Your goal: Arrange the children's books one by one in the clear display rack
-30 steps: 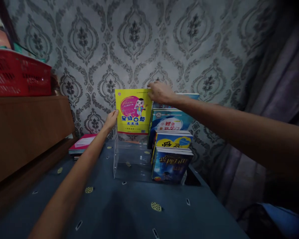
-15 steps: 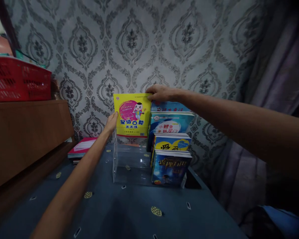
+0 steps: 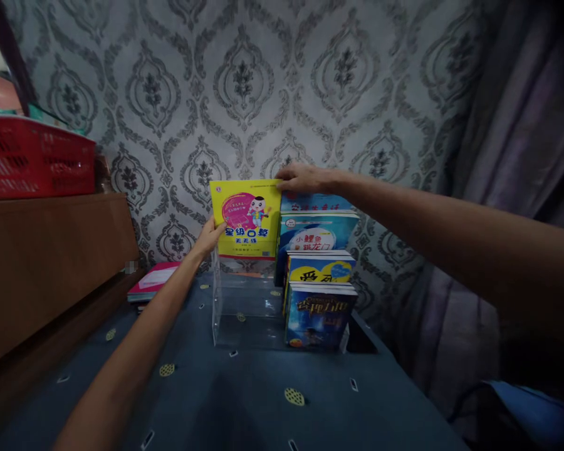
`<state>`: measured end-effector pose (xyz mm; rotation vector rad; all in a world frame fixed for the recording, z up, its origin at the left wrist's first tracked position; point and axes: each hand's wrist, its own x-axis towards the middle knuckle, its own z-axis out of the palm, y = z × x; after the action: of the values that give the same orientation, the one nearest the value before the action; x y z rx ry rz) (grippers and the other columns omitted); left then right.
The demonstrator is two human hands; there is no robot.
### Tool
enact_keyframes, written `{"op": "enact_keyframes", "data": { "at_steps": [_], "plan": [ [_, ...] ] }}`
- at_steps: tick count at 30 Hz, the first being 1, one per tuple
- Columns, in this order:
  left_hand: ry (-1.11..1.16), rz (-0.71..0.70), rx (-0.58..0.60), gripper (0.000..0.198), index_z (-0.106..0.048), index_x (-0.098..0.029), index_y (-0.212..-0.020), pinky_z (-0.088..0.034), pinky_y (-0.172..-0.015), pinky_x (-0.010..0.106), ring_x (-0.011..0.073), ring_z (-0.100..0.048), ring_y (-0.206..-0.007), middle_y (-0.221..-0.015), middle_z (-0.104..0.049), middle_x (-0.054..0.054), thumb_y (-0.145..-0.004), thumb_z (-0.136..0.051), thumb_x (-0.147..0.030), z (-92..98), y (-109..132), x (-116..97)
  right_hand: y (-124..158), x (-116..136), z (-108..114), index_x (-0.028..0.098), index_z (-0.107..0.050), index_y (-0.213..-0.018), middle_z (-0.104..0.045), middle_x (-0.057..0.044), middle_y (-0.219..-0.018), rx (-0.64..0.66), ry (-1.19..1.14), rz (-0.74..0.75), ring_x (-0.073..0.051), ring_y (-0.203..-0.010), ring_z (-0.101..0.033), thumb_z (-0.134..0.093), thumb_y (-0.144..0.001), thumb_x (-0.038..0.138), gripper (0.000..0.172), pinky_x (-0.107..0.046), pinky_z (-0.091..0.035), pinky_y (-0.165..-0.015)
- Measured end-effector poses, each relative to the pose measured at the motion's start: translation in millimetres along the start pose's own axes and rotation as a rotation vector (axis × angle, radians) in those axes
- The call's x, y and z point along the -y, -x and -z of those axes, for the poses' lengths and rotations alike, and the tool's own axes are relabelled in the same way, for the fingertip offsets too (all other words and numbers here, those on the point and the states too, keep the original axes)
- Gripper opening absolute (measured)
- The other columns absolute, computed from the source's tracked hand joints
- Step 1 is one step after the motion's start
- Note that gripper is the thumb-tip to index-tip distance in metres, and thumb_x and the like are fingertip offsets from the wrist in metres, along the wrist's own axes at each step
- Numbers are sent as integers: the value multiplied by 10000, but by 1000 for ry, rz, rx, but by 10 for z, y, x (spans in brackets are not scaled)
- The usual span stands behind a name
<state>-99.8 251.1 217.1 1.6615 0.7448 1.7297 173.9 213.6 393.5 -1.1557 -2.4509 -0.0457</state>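
A yellow workbook (image 3: 247, 218) with a cartoon figure and a pink circle stands upright at the back of a clear stepped book rack (image 3: 249, 307). My left hand (image 3: 210, 237) grips its left edge, thumb on the front cover. At the top right corner, my right hand (image 3: 301, 178) has its fingers closed on the workbook. Right of it, books rise in tiers on the rack: a dark blue book (image 3: 317, 317) in front, a yellow-and-blue book (image 3: 320, 269) behind it, then a teal book (image 3: 317, 232) and a blue book (image 3: 313, 204) partly under my right forearm.
A pink-covered stack of books (image 3: 154, 280) lies on the patterned blue cloth (image 3: 244, 388) to the left. Farther left, a red basket (image 3: 37, 156) sits on a brown wooden board (image 3: 56, 263). Patterned wallpaper is behind, and a grey curtain (image 3: 451, 269) hangs at right.
My left hand has moved slightly inward, its thumb now over the workbook's front cover. The workbook tilts a little and has shifted slightly left. My right hand stays at its top corner.
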Motion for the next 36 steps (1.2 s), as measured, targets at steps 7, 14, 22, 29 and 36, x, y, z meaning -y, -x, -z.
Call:
{"op": "enact_keyframes", "data": {
  "at_steps": [7, 14, 22, 29, 36],
  "plan": [
    [-13, -38, 21, 529, -560, -172, -1107, -575, -883, 374, 256, -703, -1020, -1026, -754, 61, -729, -790, -462, 13, -7, 43, 42, -50, -15, 178, -565, -717, -532, 3, -617, 26, -88, 29, -137, -604, -473, -609, -886, 206, 176, -283, -341, -582],
    [-24, -52, 34, 538, -570, -167, -1080, -570, -908, 401, 271, -700, -1037, -1038, -754, 72, -708, -805, -477, 30, 5, 17, 55, -4, -12, 177, -570, -724, -538, 2, -621, 45, -83, 36, -146, -616, -478, -573, -873, 135, 155, -300, -355, -609],
    [-18, -71, 30, 611, -558, -163, -1122, -575, -893, 401, 269, -709, -1010, -1057, -749, 86, -685, -823, -496, -6, 30, -44, 98, -3, 7, 183, -539, -686, -553, 1, -608, 32, -34, 71, -139, -612, -482, -566, -863, 138, 185, -285, -354, -601],
    [-24, -75, 9, 670, -556, -168, -1213, -587, -820, 366, 247, -718, -937, -1051, -748, 79, -688, -829, -482, -43, 19, -73, 164, -5, 33, 154, -651, -786, -619, -22, -665, -9, 14, 67, -168, -691, -543, -588, -863, 165, 100, -291, -380, -671],
    [-30, -102, -26, 666, -536, -179, -1200, -580, -847, 371, 234, -704, -948, -1085, -726, 78, -686, -829, -484, -73, 3, -98, 184, -17, 35, 123, -712, -1005, -713, -75, -796, -29, -21, 61, -205, -764, -630, -579, -884, 196, 194, -316, -470, -739]
  ]
}}
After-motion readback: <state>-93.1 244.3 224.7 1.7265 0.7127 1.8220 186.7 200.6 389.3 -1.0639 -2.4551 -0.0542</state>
